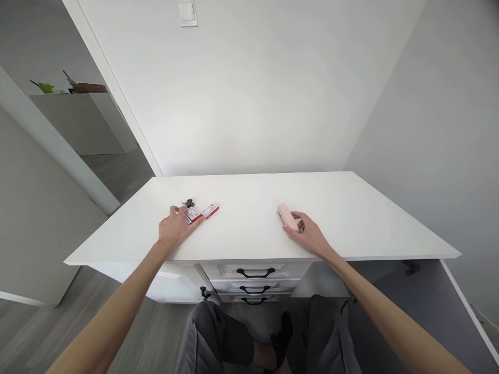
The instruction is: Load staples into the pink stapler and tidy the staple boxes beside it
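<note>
On the white cabinet top, my right hand (306, 234) is closed around the near end of a pale pink stapler (287, 216), thumb on one side and fingers on the other. The stapler lies slantwise, its far end pointing up and left. To the left, my left hand (175, 226) curls about small red-and-white boxes (193, 214), which look like staple boxes, with its thumb along their near side. Another such box (210, 210) lies just beyond the thumb tip. Black binder clips (188, 203) sit right behind the boxes; their exact number is unclear.
The cabinet top (249, 241) ends against a white wall (257, 93). Below its front edge are drawers with black handles (255, 272). A cabinet door (460, 306) stands open at the right, near my right forearm. My knees are under the front edge.
</note>
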Demonstrator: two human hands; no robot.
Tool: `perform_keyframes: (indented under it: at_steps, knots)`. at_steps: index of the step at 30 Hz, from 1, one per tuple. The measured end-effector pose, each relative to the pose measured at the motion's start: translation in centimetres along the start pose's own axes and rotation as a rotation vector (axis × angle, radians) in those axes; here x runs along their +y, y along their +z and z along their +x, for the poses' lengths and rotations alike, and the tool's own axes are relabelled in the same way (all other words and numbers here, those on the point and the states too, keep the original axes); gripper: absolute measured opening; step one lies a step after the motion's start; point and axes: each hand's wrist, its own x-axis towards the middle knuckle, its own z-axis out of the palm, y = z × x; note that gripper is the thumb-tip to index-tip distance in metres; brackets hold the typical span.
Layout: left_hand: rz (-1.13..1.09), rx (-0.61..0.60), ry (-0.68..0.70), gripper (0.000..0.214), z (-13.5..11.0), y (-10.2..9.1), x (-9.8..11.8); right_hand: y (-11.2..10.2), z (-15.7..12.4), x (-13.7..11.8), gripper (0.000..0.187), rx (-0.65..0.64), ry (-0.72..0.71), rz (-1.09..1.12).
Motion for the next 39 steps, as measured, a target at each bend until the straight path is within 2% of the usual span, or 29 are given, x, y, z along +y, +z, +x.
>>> perform_keyframes:
  at_steps: [8, 17, 19, 24, 28, 33, 39]
  knots:
    - [-0.03, -0.1, 0.328, 0.07, 1.9, 0.6, 0.4, 0.2, 0.2, 0.1, 0.06, 0.007, 0.004, -0.002]
    - [-0.112, -0.129, 0.633, 0.067, 3.4, 1.3, 3.6, 0.1, 0.3, -0.1, 0.06, -0.005, 0.013, 0.015]
    - [-0.136, -0.111, 0.647, 0.069, 3.4, 1.2, 4.3, 0.1, 0.3, 0.0, 0.06, -0.014, 0.012, 0.019]
    - [-0.145, 0.027, 0.517, 0.093, 3.9, 1.7, 5.9, 0.1, 0.4, 0.2, 0.059, -0.019, -0.002, 0.021]
    - [-0.286, -0.053, 0.555, 0.091, 4.5, 2.6, 7.2, 0.1, 0.5, 0.1, 0.057, -0.005, -0.004, 0.028]
    - [-0.421, -0.103, 0.508, 0.08, 4.5, 3.3, 9.4, 0.0, 0.5, -0.3, 0.058, -0.015, 0.011, 0.027]
    - [-0.526, -0.103, 0.603, 0.08, 1.7, 3.4, 12.9, 0.1, 0.5, -0.2, 0.058, -0.013, 0.009, 0.025]
